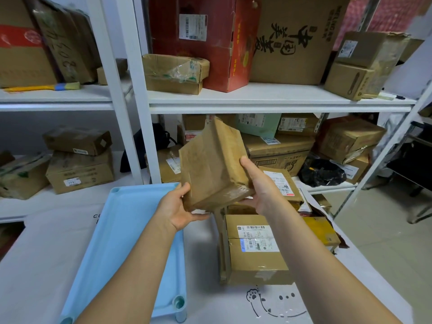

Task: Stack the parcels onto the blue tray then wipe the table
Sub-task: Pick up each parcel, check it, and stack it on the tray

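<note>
bearings: clock directions were taken from the held parcel, 12 o'clock toward the shelves.
held parcel: a brown, tape-wrapped cardboard box [210,164] was raised off the table and tilted, one corner pointing to 12 o'clock. it sat mid-view, above the gap between the tray and the parcel pile.
left hand: the left hand [177,204] gripped the box's lower left corner at 7 o'clock, thumb on the near face, fingers curled beneath.
right hand: the right hand [259,185] gripped the lower right edge at 4 o'clock, thumb laid up the side face, fingers under the base.
blue tray: the blue tray [131,230] lay on the table at 7 o'clock. no parcel showed on its visible bed; the left forearm hid part of it.
parcels waiting: a labelled carton [254,251] stood on the table at 5 o'clock, a yellow parcel [322,232] just beyond it, and a white-labelled parcel [280,183] lay at 3 o'clock, partly behind the right hand.
table: the white table cover [35,265] carried a printed cartoon.
stage: judged early. this looked like the first parcel in transit, with wiping outstanding.
recommended handling: level the box before lowering, swing it toward 7 o'clock, and seat it flat in a far corner of the tray against the rim, leaving room for the larger carton.
risk: the glossy tape could slip under a loosened grip, and a tilted base would make a poor foundation for stacking.
</note>
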A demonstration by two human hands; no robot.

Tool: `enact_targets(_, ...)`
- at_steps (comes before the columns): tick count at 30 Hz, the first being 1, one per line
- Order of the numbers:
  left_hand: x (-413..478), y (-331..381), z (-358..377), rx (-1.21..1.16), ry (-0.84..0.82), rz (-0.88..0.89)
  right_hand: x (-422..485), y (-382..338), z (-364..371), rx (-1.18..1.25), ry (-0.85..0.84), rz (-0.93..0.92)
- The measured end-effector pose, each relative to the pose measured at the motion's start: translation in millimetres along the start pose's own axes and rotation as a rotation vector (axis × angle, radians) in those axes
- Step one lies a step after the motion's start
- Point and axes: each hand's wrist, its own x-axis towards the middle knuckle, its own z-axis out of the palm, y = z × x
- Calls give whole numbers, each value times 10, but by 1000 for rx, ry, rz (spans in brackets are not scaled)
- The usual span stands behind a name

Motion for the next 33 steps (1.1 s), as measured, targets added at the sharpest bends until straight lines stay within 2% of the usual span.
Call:
enact_targets(2, 30, -12, -1, 113, 12, 73, 17, 33, -20, -11, -45, -10)
enact_targets(6, 52, -13, 62, 305, 190, 254, 22, 91, 0, -2, -134, -73)
enact_targets(8, 70, -6, 115, 356, 224, 330, 25, 110, 37, -21, -147, -107)
enact_targets(13, -8, 22, 254, 359, 246, 283, 40, 188, 116, -82, -140, -179)
enact_targets(17, -123, 94, 275, 261, 195, 254, 80, 264, -1, -153, -135, -249)
enact_targets(20, -186, 192, 221, 188, 89, 176, 110, 313, -104, -199, -130, -283)
enact_targets(23, -216, 247, 209, 221, -4, 90, 151, 357, -146, -232, -111, -283)
enact_targets(26, -235, 220, 183, 257, 6, 70, 126, 337, -123, -206, -110, -297)
enact_targets(28, -225, 176, 130, 269, 2, 94, 100, 297, -88, -134, -64, -315)
enact_targets(33, -134, 97, -38, 173, -102, 164, 202, 309, -66, -79, 183, -341)
